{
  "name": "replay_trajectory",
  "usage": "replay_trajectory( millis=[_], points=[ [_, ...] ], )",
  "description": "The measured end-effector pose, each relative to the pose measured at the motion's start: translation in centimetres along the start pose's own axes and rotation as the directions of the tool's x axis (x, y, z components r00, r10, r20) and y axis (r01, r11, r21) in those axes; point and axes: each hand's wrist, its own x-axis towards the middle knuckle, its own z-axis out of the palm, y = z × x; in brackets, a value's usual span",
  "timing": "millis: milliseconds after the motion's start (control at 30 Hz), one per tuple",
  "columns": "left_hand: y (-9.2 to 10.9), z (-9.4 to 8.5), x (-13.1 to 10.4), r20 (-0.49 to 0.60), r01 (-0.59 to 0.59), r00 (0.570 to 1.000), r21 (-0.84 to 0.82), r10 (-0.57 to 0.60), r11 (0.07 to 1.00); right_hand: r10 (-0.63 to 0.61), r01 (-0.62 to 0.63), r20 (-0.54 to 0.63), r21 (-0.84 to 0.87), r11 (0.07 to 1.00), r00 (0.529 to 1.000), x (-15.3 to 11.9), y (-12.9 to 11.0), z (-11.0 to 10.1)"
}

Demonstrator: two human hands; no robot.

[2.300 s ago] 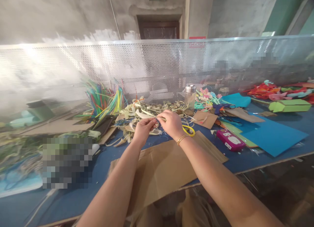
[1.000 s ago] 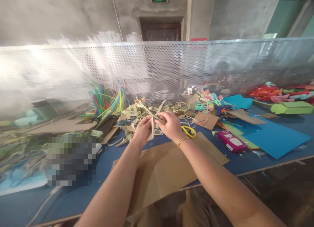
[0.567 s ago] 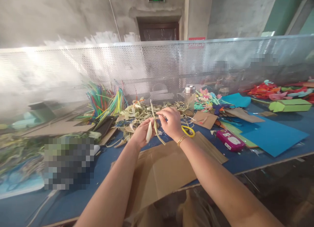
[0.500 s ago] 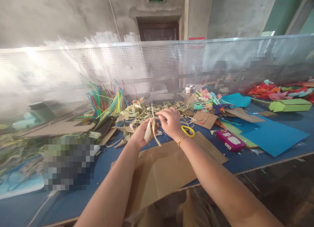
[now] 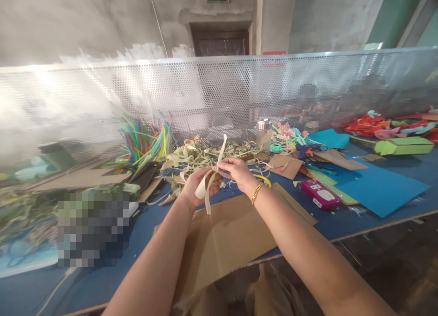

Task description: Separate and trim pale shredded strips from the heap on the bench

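Observation:
Pale cream-green strips (image 5: 202,188) hang between my two hands above the back edge of a brown cardboard sheet (image 5: 229,238). My left hand (image 5: 200,186) is closed around the strips from the left. On the other side, my right hand (image 5: 236,171), with a gold bracelet (image 5: 256,193) at the wrist, pinches them near their crossing point. One strip end points up above the fingers, and another hangs down over the left palm. Behind the hands lies a heap of dried, curled strips (image 5: 219,151).
A glass bottle (image 5: 264,136) with a steel lid stands behind the heap. Colourful stems (image 5: 143,140) are at the back left. To the right lie a purple case (image 5: 320,195), blue sheets (image 5: 383,186) and a green paper box (image 5: 404,146). A perforated metal screen (image 5: 219,88) runs behind.
My right hand has moved slightly down and right. The long strip has turned, its upper end now leaning right and its lower end further left.

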Motion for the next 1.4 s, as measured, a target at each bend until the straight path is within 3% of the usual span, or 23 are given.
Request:
replay_trajectory(
  millis=[133, 333, 533, 767, 900, 1033, 1267, 1400],
  points=[
    [0.1, 0.1, 0.0, -0.088, -0.037, 0.995, 0.084, 0.045, 0.996, 0.028, -0.028, -0.009, 0.055, 0.998, 1.0, -0.1, 0.0, 0.2],
    [-0.4, 0.1, 0.3, -0.2, -0.073, 0.973, 0.205, 0.115, 0.976, -0.025, 0.022, -0.058, -0.057, 0.998, 0.998, 0.0, 0.6, 0.6],
    [-0.4, 0.1, 0.2, -0.173, -0.006, 0.984, 0.174, 0.037, 0.985, -0.087, 0.08, -0.072, -0.098, 0.992, 0.994, 0.1, 1.2, 0.6],
    [-0.4, 0.3, 0.1, -0.172, -0.012, 0.984, 0.191, 0.046, 0.981, -0.127, 0.118, -0.097, -0.089, 0.989, 0.987, 0.3, 1.3, 0.2],
    [-0.1, 0.4, 0.0, -0.189, -0.03, 0.98, 0.121, 0.053, 0.992, -0.134, 0.131, -0.088, -0.045, 0.99, 0.987, 0.5, 0.7, -0.2],
    [0.1, 0.6, -0.1, -0.147, -0.08, 0.985, 0.072, 0.09, 0.994, -0.141, 0.14, -0.121, -0.016, 0.99, 0.983, 0.5, 0.3, -0.4],
    [-0.2, 0.8, -0.2, -0.108, -0.131, 0.982, 0.199, 0.155, 0.971, -0.088, 0.097, -0.147, 0.053, 0.994, 0.985, 0.7, 0.3, -0.5],
    [-0.5, 0.4, 0.1, -0.114, -0.167, 0.975, 0.205, 0.193, 0.965, -0.071, 0.071, -0.123, -0.006, 0.997, 0.99, 0.5, 0.4, -0.5]
  ],
)
